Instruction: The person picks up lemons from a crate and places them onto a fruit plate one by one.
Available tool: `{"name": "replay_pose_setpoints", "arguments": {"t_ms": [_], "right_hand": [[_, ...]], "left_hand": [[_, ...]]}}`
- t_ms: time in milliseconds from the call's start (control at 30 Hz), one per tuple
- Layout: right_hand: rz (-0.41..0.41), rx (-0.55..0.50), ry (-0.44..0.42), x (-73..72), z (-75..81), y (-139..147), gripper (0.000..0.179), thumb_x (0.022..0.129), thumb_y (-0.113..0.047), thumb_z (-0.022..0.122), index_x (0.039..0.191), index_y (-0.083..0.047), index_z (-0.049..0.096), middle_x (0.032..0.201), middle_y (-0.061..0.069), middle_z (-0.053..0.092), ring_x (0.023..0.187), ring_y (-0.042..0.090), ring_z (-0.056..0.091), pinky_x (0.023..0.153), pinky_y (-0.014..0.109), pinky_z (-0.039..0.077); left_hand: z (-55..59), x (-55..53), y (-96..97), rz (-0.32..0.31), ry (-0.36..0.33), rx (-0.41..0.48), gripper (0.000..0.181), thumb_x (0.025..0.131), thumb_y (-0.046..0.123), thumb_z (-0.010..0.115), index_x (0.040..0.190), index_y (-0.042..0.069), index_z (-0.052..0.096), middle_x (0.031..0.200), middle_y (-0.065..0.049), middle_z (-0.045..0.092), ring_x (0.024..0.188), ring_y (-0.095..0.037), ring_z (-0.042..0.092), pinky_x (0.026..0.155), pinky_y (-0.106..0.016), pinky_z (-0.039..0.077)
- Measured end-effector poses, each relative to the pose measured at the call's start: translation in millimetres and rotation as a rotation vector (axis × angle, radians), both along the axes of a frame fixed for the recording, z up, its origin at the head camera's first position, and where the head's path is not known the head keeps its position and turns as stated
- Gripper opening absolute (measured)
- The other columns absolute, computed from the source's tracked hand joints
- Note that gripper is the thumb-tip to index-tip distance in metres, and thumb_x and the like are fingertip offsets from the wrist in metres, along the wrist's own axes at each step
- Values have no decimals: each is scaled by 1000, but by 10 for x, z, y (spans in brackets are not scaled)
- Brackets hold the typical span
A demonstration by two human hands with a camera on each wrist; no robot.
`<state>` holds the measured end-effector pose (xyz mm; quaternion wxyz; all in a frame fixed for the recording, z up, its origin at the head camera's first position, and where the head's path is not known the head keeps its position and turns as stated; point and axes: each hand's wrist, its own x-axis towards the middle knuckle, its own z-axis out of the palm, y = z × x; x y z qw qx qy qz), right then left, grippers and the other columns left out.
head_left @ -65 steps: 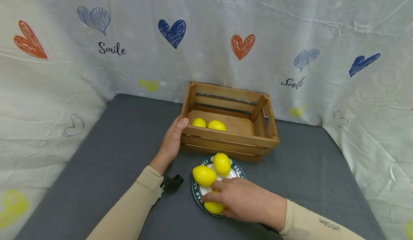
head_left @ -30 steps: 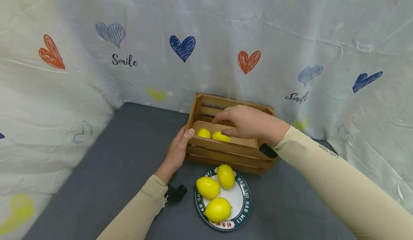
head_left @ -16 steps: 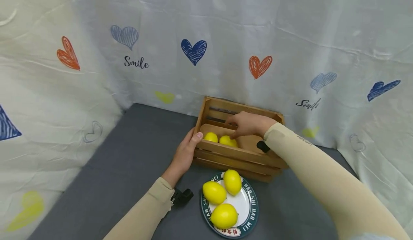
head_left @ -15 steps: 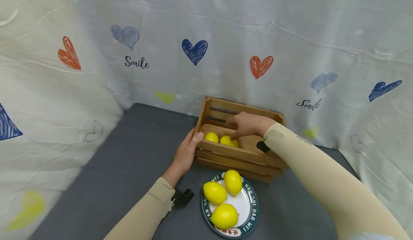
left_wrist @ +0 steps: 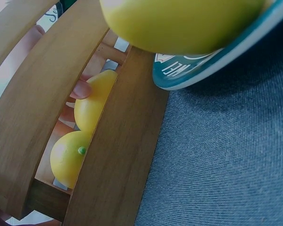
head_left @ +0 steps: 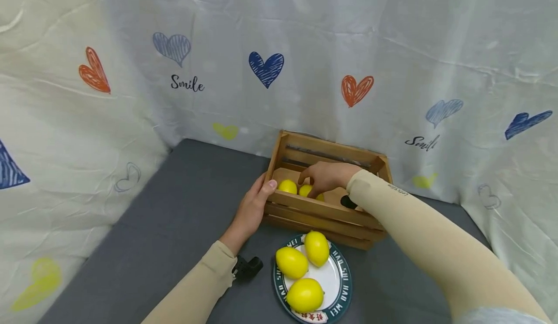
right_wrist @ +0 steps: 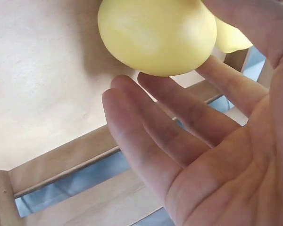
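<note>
Over the Edge and Into a Wooden Crate (head_left: 322, 211)

Between gray tabletop (head_left: 196, 208) stretching left and white cloth (head_left: 305, 38) hanging just behind the back edge, gripping the left end with the left hand (head_left: 251, 210), with thumb over the rim. Reaching in across the front right corner with the right hand (head_left: 329, 175), with thumb and fingers around a lemon (right_wrist: 155, 37); no telling whether clamped. Inside, just beside it: a second lemon (head_left: 287, 187). Near the front, on a green-rimmed plate (head_left: 346, 285): three more lemons (head_left: 304, 295). Smooth, yellow, plumply oval.
</note>
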<state>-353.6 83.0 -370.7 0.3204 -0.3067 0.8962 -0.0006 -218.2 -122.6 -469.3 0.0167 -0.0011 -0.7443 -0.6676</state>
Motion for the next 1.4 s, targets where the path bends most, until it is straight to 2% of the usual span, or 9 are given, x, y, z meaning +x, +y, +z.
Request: {"name": "replay_pose_setpoints", "arguments": {"t_ms": [333,467,567,667,800,967,1233,1400], "right_hand": [[-41,22,-50,45,-29,124,53,101,-15,76,152,-20,63,152,15,63,123,28,69,93,38,64],[-47,32,-54,63,-45,196,52,101,-13,76,151,-21,64,152,13,63,127,30,67,98,41,63],[-21,40,-15,90,-26,248,50,101,-16,77,149,-21,65,151,12,64,132,31,65,107,45,60],[-9,33,29,107,21,296,50,99,-21,80,148,-19,66,146,9,67,129,30,65,110,46,57],[-22,-1,63,137,141,349,54,97,-24,82,147,-17,66,139,7,69,118,27,64,108,46,57],[-5,-43,114,228,373,419,58,95,-24,83,149,-17,65,144,7,67,119,27,63,106,46,58],[13,-103,216,404,732,553,53,94,-23,82,146,-23,67,131,5,71,103,25,63,88,39,57],[29,-115,281,560,873,634,52,94,-23,82,144,-23,68,132,5,71,105,26,61,90,41,55]], "left_hand": [[8,-6,131,-32,7,3,85,104,65,48,173,20,27,177,-11,31,157,-40,40,128,-70,28],[13,4,175,-36,1,3,85,104,65,48,173,21,27,178,-11,31,158,-40,38,128,-70,27],[8,7,203,-42,-4,2,84,104,65,48,173,22,27,178,-11,30,159,-40,37,128,-70,27],[3,1,219,-50,-1,4,84,104,65,48,173,22,27,178,-11,30,158,-40,38,128,-70,27],[1,-10,204,-53,3,8,85,104,66,47,173,22,26,177,-11,31,157,-40,39,129,-69,28],[7,-36,145,-49,5,9,86,103,66,47,174,22,25,178,-11,30,158,-39,38,129,-67,28],[35,-71,45,-28,2,-2,89,103,66,45,174,18,22,178,-12,28,160,-38,33,132,-67,21],[5,-77,14,-35,-8,-2,86,105,66,43,174,20,22,179,-11,27,161,-37,32,133,-66,20]]}}
